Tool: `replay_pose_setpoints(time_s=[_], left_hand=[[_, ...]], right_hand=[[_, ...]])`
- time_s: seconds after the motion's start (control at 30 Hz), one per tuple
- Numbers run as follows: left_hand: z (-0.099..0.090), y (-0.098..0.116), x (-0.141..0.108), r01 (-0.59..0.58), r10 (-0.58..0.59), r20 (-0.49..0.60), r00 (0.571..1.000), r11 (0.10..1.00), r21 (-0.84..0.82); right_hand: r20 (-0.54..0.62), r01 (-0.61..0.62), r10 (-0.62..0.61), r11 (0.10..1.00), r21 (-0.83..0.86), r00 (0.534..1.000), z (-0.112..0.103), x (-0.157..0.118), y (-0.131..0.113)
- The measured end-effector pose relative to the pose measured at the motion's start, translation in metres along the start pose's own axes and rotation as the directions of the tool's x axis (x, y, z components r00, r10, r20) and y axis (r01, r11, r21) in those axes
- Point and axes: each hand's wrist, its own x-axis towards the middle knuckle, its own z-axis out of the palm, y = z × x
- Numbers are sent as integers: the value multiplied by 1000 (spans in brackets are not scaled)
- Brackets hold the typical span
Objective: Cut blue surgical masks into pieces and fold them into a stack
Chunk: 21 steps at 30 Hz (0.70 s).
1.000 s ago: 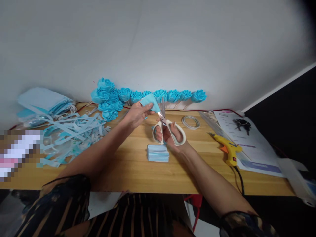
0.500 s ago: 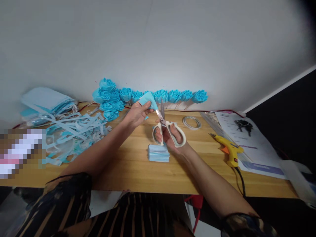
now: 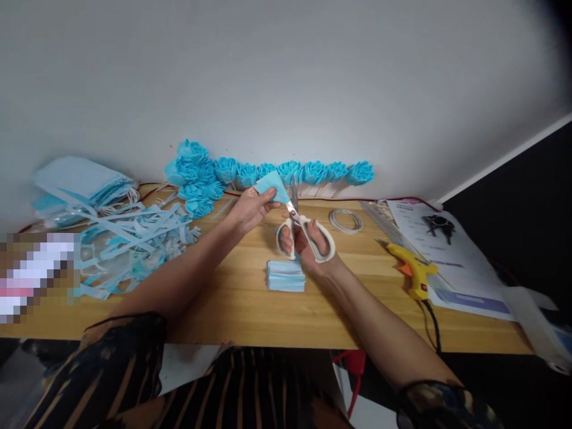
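Between thumb and fingers, my left hand [image 3: 255,208] pinches a folded light-blue piece of fabric [image 3: 273,183]. White-handled scissors [image 3: 294,213] are in my right hand [image 3: 313,244], whose thumb and fingers pass through the loops. Their blades are apart, and one blade lies by the lower right edge of the blue piece; whether it touches or sits behind is hard to tell. Just below the scissors, a neat stack of light-blue cut pieces [image 3: 286,276] lies on the wooden table [image 3: 223,316].
Blue fabric flowers [image 3: 289,171] line the wall. To the left are cut strips [image 3: 134,238] and a pile of face masks [image 3: 83,179]. A tape roll [image 3: 345,221], a yellow glue gun [image 3: 415,271], a printed sheet [image 3: 447,262] and keys [image 3: 438,225] lie on the right.
My left hand has shifted slightly right and down with the blue piece, which now shows more of its flat face. The scissors stay spread in my right hand.
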Motion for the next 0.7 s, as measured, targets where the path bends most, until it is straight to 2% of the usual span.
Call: replay_pose_setpoints(time_s=[0.13, 0.4, 0.7], left_hand=[[1, 1, -1, 22, -22, -30, 999, 1000, 12], [3, 3, -2, 24, -24, -18, 1000, 1000, 14], [0, 2, 0, 35, -35, -16, 999, 999, -5]], right_hand=[[-29, 2, -2, 1000, 1, 1000, 1, 0, 0], [-36, -24, 27, 996, 91, 999, 3, 0, -2], [-32, -20, 22, 998, 66, 999, 2, 0, -1]])
